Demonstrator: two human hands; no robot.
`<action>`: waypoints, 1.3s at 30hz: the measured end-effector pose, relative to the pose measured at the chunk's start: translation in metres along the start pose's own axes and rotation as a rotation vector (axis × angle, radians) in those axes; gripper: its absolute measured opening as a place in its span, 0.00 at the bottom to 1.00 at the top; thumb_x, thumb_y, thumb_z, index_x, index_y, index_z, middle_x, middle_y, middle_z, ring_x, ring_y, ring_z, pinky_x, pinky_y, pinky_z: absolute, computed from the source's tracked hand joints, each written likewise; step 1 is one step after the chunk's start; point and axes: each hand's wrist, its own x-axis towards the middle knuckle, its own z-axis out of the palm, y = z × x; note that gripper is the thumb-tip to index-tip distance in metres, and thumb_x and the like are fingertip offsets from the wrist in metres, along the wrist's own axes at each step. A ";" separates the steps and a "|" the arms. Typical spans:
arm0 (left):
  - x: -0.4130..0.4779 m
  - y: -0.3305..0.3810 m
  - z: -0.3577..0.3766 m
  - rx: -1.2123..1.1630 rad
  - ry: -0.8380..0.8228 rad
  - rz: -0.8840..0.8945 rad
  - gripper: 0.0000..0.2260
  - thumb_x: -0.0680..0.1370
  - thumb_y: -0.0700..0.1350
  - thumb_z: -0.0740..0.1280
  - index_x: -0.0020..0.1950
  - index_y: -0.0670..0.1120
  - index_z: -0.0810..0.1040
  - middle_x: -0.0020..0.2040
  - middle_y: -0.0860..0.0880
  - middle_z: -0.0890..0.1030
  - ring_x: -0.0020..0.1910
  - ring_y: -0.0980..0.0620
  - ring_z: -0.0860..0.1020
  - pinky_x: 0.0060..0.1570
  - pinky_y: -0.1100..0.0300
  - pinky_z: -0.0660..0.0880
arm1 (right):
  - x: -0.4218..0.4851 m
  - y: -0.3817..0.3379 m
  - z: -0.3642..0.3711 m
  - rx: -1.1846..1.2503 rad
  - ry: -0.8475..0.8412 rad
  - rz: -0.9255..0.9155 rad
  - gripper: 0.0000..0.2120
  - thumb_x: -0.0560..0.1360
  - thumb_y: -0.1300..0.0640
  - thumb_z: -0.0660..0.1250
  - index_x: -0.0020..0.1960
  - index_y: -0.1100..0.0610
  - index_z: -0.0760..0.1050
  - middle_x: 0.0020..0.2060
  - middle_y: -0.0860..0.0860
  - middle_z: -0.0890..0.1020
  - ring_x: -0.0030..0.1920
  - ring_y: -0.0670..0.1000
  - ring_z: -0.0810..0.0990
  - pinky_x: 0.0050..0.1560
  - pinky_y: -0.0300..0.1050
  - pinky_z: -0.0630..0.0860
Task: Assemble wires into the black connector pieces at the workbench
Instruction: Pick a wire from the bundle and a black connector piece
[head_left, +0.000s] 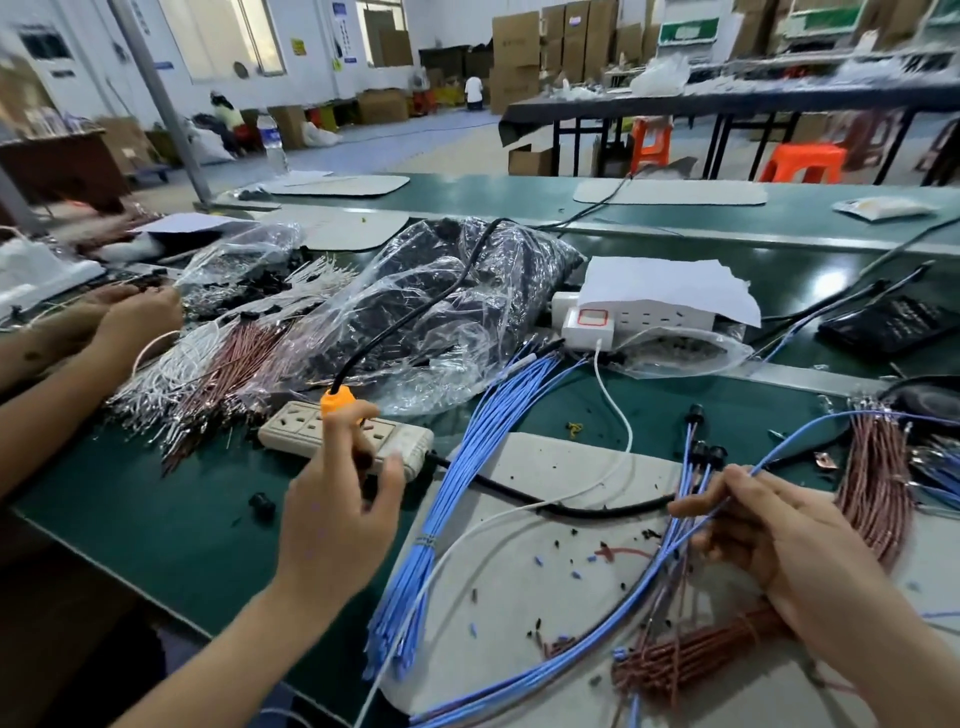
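2 hands at a green workbench (156, 519), putting wires into black connectors.

The left hand (337, 514) pinches 1 small black connector (365, 460) between thumb and curled fingers, just in front of a power strip (311, 428). The right hand (774, 530) grips a few blue wires (691, 483) with curled fingers; their far ends carry fitted black plugs (709, 453). A tied blue bundle (457, 493) lies between the hands across a grey mat (545, 457). Brown wires (872, 493) lie at the right.
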 end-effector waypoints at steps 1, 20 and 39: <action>-0.003 0.020 0.009 -0.160 -0.095 0.036 0.07 0.78 0.48 0.60 0.55 0.52 0.66 0.31 0.53 0.69 0.25 0.57 0.67 0.26 0.68 0.62 | 0.000 0.000 0.000 -0.005 0.000 0.000 0.15 0.80 0.60 0.56 0.38 0.66 0.71 0.33 0.63 0.82 0.23 0.52 0.77 0.22 0.38 0.74; 0.017 0.111 0.146 -0.709 -0.492 0.117 0.10 0.76 0.34 0.67 0.51 0.49 0.75 0.50 0.54 0.83 0.47 0.56 0.80 0.46 0.57 0.77 | -0.003 -0.005 0.000 -0.298 0.381 -0.631 0.11 0.80 0.65 0.58 0.46 0.53 0.74 0.39 0.52 0.83 0.35 0.51 0.82 0.40 0.40 0.80; 0.015 0.112 0.134 -0.658 -0.386 0.265 0.07 0.75 0.37 0.69 0.53 0.42 0.79 0.46 0.52 0.82 0.41 0.60 0.78 0.42 0.66 0.75 | 0.002 0.001 -0.010 -0.160 0.320 -0.261 0.11 0.81 0.58 0.59 0.53 0.59 0.79 0.23 0.51 0.75 0.21 0.46 0.68 0.20 0.32 0.64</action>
